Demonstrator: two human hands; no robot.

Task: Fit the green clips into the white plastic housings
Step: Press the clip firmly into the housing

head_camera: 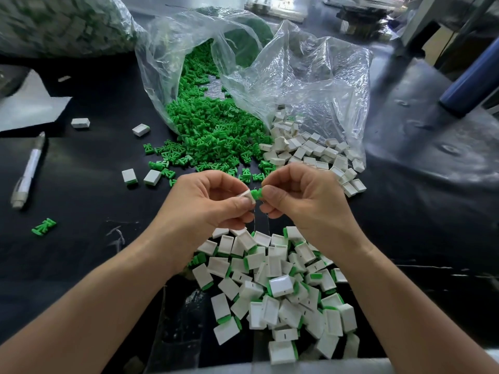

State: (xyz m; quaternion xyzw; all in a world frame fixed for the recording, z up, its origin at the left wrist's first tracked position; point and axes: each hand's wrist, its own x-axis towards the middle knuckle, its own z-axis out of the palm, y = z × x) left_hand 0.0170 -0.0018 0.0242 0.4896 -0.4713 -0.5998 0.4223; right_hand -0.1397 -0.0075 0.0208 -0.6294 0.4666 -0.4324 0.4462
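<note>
My left hand (210, 201) pinches a white housing (248, 196) at its fingertips. My right hand (302, 198) pinches a green clip (256, 194), whose end meets the housing's open side. Both hands hover above the black table. A heap of loose green clips (213, 130) spills from a clear bag beyond my hands. Loose white housings (310, 152) lie to its right. Near the front edge lies a pile of white housings with green clips fitted (280, 290).
A clear plastic bag (297, 66) lies open at the back. A white pen (28, 171) and a sheet of paper (24, 103) lie at the left. Stray housings (140, 129) and one green clip (43, 226) are scattered on the black table (89, 201).
</note>
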